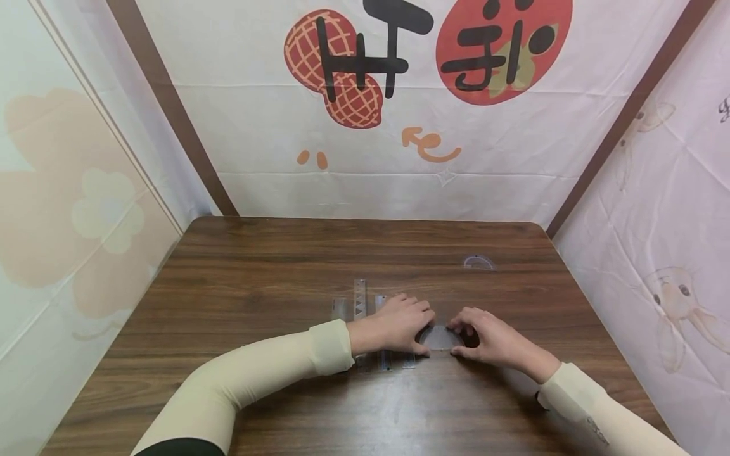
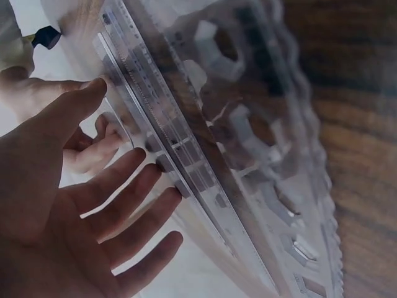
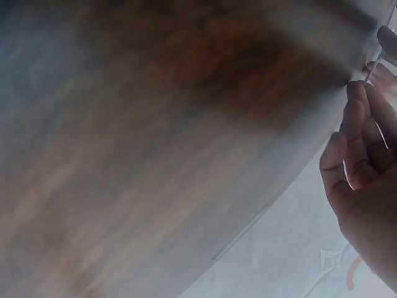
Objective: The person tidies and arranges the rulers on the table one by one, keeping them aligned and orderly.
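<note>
Between the two hands, low over the table, is a clear half-round protractor [image 1: 440, 339]. My left hand [image 1: 393, 323] holds its left side, thumb near the straight edge and index finger near the curve; the other fingers spread outward. From the right, my right hand [image 1: 493, 337] pinches the opposite side between thumb and fingers. Under and beside the left hand lie several clear plastic rulers [image 1: 360, 296]. In the left wrist view, a wavy-edged ruler with cut-out shapes [image 2: 248, 133] lies near a straight ruler [image 2: 167, 118]. The left forearm covers parts of them.
A second clear protractor [image 1: 480, 262] lies farther back on the right of the brown wooden table [image 1: 274, 253]. A printed cloth wall [image 1: 256, 139] rises behind the table's far edge, with cloth on both sides too.
</note>
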A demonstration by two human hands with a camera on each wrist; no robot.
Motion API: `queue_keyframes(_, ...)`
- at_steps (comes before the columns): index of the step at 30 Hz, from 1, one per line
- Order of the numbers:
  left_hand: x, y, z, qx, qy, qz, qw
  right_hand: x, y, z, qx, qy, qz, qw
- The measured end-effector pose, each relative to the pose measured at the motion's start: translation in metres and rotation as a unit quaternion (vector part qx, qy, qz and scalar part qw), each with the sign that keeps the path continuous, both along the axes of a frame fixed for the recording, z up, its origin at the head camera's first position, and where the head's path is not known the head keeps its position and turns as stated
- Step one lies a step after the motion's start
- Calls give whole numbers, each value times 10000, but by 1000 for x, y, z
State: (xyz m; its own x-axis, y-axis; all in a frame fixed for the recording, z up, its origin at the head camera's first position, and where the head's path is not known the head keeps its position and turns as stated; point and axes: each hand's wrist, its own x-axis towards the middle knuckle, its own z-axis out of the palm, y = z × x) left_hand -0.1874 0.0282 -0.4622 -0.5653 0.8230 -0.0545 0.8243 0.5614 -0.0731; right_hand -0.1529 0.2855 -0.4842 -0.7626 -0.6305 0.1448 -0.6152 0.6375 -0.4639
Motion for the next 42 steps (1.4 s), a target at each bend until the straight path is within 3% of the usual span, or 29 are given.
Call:
queue_keyframes(5, 2, 1, -1, -62, 95, -2, 9999, 0, 0, -2, 81, -192, -71, 9998)
queue_keyframes(21, 6, 2, 0, -67, 285, 45, 9996, 0, 0, 0, 20, -233, -18, 9997)
queue_keyframes(42, 4, 3, -2, -141, 181, 122, 9997, 1, -1, 2, 61, -232, -33, 9997)
